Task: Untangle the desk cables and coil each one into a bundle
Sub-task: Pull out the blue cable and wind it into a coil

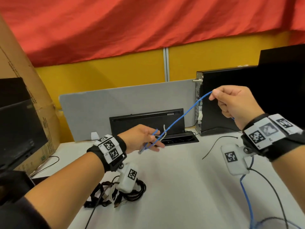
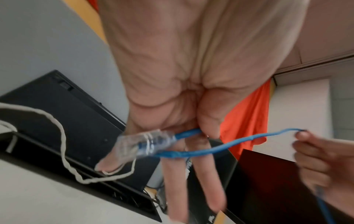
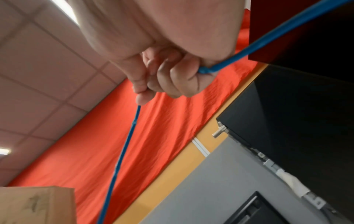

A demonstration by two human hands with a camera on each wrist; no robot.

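Note:
A blue network cable [image 1: 179, 119] stretches taut between both raised hands above the white desk [image 1: 181, 187]. My left hand [image 1: 148, 139] pinches the end near its clear plug [image 2: 145, 145] with the thumb, the other fingers [image 2: 176, 189] straight; a thin white tie [image 2: 63, 144] dangles from it. My right hand [image 1: 231, 103] is curled round the cable [image 3: 124, 159], which runs through the fist and hangs down past the wrist [image 1: 247, 200]. A tangle of black cables [image 1: 115, 192] lies on the desk under my left wrist.
A black keyboard [image 1: 146, 121] leans against a grey divider [image 1: 115, 104]. A black computer tower [image 1: 222, 100] stands at the right, monitors at both sides. A cardboard box [image 1: 24, 96] leans at the left. Loose black wires [image 1: 214, 146] trail over the desk's right part.

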